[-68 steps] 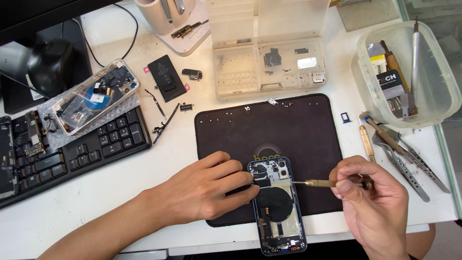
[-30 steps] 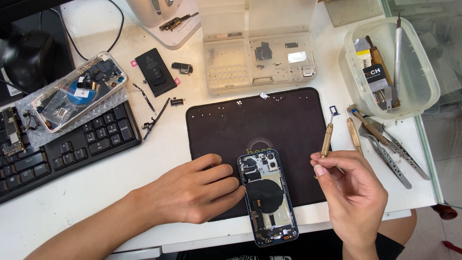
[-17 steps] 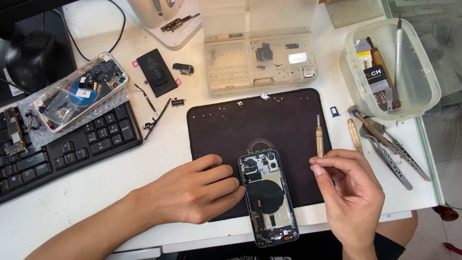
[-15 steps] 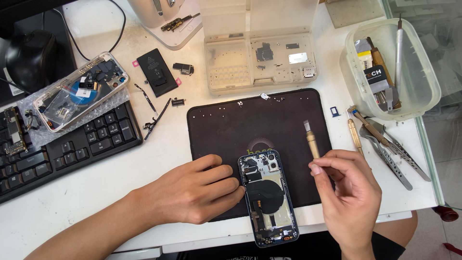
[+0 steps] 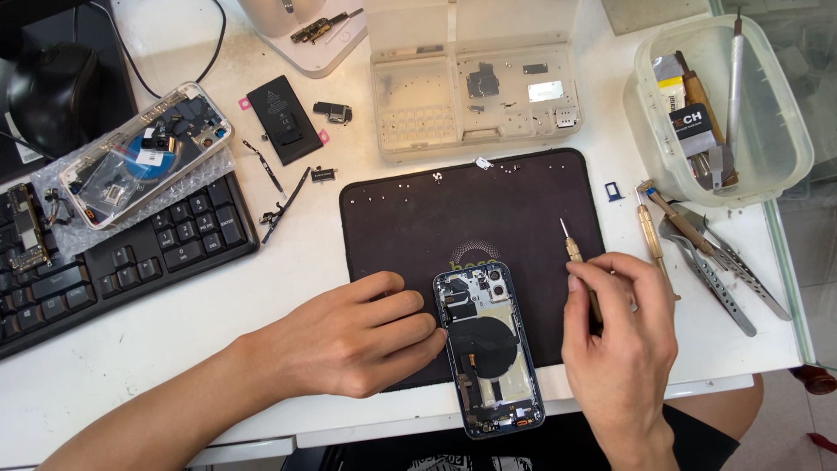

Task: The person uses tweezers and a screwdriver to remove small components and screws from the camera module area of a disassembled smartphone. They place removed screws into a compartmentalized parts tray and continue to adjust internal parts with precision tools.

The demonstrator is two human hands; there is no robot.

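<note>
An opened blue phone housing [image 5: 488,344] with a round black coil lies face-up on the black work mat [image 5: 471,205], overhanging the table's front edge. My left hand [image 5: 353,336] rests flat on the mat, fingertips touching the phone's left side. My right hand [image 5: 623,336] sits just right of the phone and grips a small brass-handled screwdriver [image 5: 571,249], whose tip points up and away from the phone.
A clear parts tray [image 5: 475,96] stands behind the mat. A plastic tub of tools [image 5: 789,131] is at the right, with tweezers and another screwdriver [image 5: 697,253] beside it. A black keyboard [image 5: 131,262], another opened phone on bubble wrap [image 5: 144,153] and a battery [image 5: 279,118] lie left.
My right hand drew the screwdriver away from the phone and turned it from lying sideways to tip pointing away, leaning left. My left hand has stayed on the phone's left edge.
</note>
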